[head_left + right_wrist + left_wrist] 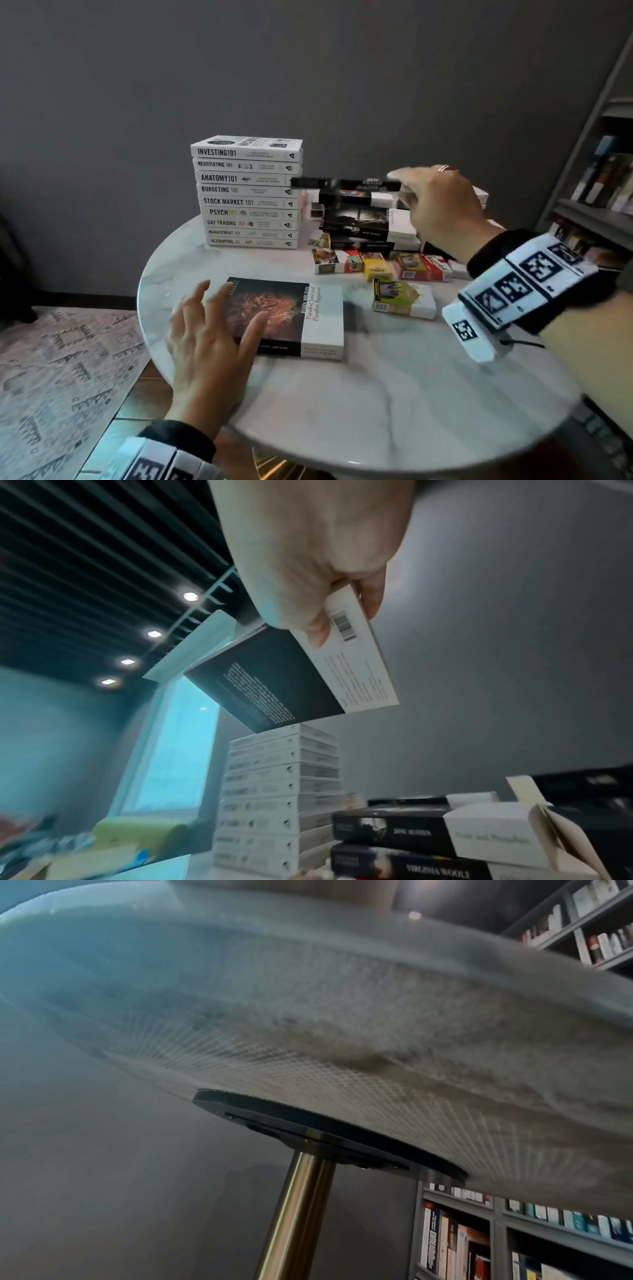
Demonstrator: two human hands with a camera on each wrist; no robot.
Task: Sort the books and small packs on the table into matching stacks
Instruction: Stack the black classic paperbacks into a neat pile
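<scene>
My right hand point(435, 202) pinches a black-and-white paperback point(346, 184) by its white end and holds it flat in the air above a pile of black-covered books point(366, 219); the right wrist view shows its back cover point(291, 680) with thumb beneath. A tall stack of white "101" books point(248, 192) stands at the back left. The Milton paperback point(291, 317) lies flat near the front, and my left hand point(212, 329) hovers over its left edge with fingers spread. Several small packs point(380, 265) lie in a row right of centre, one green pack point(404, 298) apart.
The round marble table point(359, 404) stands on a brass pedestal point(294, 1213), seen from below in the left wrist view. A bookshelf point(603, 185) fills the right side. A patterned rug point(61, 370) covers the floor at left. A grey wall is behind.
</scene>
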